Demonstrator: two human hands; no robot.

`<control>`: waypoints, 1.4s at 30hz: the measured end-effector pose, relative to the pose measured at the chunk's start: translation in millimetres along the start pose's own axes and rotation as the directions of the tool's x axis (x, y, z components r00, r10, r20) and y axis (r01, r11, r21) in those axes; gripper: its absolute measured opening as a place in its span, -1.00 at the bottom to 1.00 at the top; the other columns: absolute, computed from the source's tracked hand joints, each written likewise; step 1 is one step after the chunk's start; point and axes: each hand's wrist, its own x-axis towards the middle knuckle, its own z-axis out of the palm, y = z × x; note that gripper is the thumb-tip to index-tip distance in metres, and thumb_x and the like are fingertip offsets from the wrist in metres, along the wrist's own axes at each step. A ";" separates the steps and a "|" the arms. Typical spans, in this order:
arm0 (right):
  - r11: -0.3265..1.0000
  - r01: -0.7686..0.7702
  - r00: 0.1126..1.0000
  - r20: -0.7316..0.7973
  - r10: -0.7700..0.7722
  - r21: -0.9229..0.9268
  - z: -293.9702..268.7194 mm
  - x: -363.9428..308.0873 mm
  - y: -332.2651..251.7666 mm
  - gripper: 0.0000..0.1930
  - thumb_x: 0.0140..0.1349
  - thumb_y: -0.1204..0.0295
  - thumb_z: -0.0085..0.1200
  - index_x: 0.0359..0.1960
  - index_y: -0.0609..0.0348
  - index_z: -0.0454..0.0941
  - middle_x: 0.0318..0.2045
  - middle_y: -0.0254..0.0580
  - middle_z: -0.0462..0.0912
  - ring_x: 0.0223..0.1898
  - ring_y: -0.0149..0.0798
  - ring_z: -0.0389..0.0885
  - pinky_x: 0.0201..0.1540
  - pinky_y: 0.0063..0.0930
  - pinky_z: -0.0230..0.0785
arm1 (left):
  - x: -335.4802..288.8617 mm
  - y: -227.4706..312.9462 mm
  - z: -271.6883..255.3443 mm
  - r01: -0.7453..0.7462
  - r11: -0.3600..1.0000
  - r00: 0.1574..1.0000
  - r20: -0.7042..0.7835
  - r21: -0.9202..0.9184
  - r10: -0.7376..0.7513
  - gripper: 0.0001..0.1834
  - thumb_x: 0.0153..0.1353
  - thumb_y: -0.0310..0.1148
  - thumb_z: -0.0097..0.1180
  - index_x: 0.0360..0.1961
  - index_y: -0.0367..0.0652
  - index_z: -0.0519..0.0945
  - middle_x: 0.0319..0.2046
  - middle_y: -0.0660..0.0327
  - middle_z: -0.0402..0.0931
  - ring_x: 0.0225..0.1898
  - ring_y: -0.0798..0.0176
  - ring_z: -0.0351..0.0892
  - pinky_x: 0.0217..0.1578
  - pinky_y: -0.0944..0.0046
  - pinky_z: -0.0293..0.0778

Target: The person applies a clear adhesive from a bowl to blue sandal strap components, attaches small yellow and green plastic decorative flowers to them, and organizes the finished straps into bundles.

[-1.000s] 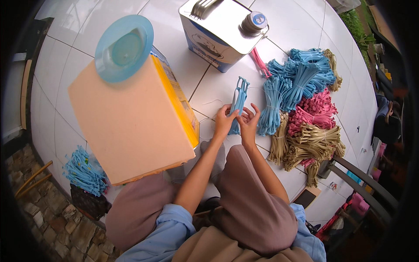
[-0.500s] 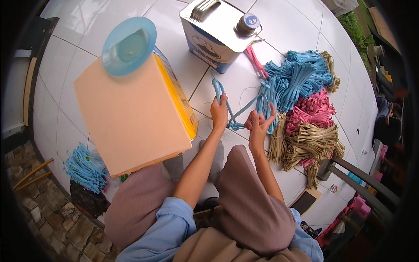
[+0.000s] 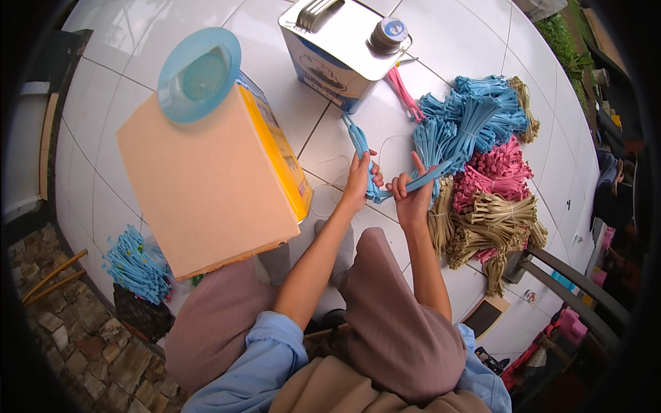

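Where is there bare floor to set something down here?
White glossy tile floor is bare between the peach-topped, yellow-sided box and the silver-topped, blue-and-white metal can, and left of that box. It's crowded right of the right hand, with heaped blue, pink and tan strip bundles.

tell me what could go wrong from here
The blue strips at the right hand run toward the blue bundles, so their ends could snag there. Strips extending beyond the left hand's grip might fan apart or slip. The blue dish sits at the box's edge, so a bump might drop it.
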 end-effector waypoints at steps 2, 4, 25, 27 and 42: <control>0.999 0.003 0.996 -0.090 -0.006 -0.038 11.0 -9.5 8.1 -0.31 0.31 -0.17 -0.47 0.20 0.17 0.04 -0.81 -0.45 0.01 -0.74 -0.49 -0.02 -0.52 -0.54 0.08 | 5.0 -9.9 7.7 -0.010 1.000 0.988 -0.153 0.029 0.014 -0.78 0.38 -0.15 -0.25 -0.18 -0.07 0.23 -0.63 0.38 0.06 -0.72 0.51 0.04 -0.72 0.48 0.04; 0.985 -0.027 0.982 -0.187 -0.006 -0.172 20.2 -22.3 9.0 -0.37 0.30 -0.17 -0.42 0.12 0.12 0.14 -0.80 -0.49 -0.06 -0.75 -0.52 -0.10 -0.57 -0.55 0.00 | 7.1 -13.4 3.8 -0.048 0.980 0.964 -0.247 0.192 0.096 -0.77 0.38 -0.13 -0.27 -0.22 -0.06 0.23 -0.67 0.41 0.04 -0.77 0.54 -0.02 -0.77 0.49 -0.04; 0.676 0.515 0.807 0.032 -0.590 -0.526 113.5 -79.0 -112.9 -0.31 0.11 0.61 0.08 0.22 0.17 -0.07 -0.40 -0.29 0.46 -0.38 -0.50 0.48 -0.32 -0.68 0.33 | -116.3 78.5 131.7 -0.604 0.519 0.793 0.517 0.605 0.321 -0.55 0.32 -0.24 -0.10 0.19 -0.18 0.28 -0.13 0.20 0.41 -0.10 0.35 0.40 -0.14 0.40 0.37; 0.506 0.626 0.709 0.163 -0.686 -0.594 135.7 -98.3 -136.4 -0.29 0.09 0.63 0.08 0.22 0.20 -0.07 -0.47 -0.34 0.47 -0.41 -0.54 0.46 -0.36 -0.71 0.30 | -155.4 111.2 157.1 -0.533 0.538 0.841 0.480 0.653 0.250 -0.64 0.29 -0.31 -0.03 0.08 -0.19 0.38 -0.30 0.32 0.46 -0.28 0.49 0.41 -0.27 0.46 0.36; 0.353 0.859 0.505 0.494 -0.708 -0.372 279.2 -237.2 -87.1 -0.33 0.09 0.70 0.04 0.20 0.17 -0.04 -0.12 -0.03 0.47 -0.11 -0.22 0.51 -0.05 -0.38 0.41 | -330.4 192.7 150.8 -0.822 0.317 0.453 0.207 0.474 0.867 -0.82 0.23 -0.42 0.06 -0.22 -0.30 0.60 -0.37 0.31 0.54 -0.39 0.54 0.46 -0.38 0.51 0.37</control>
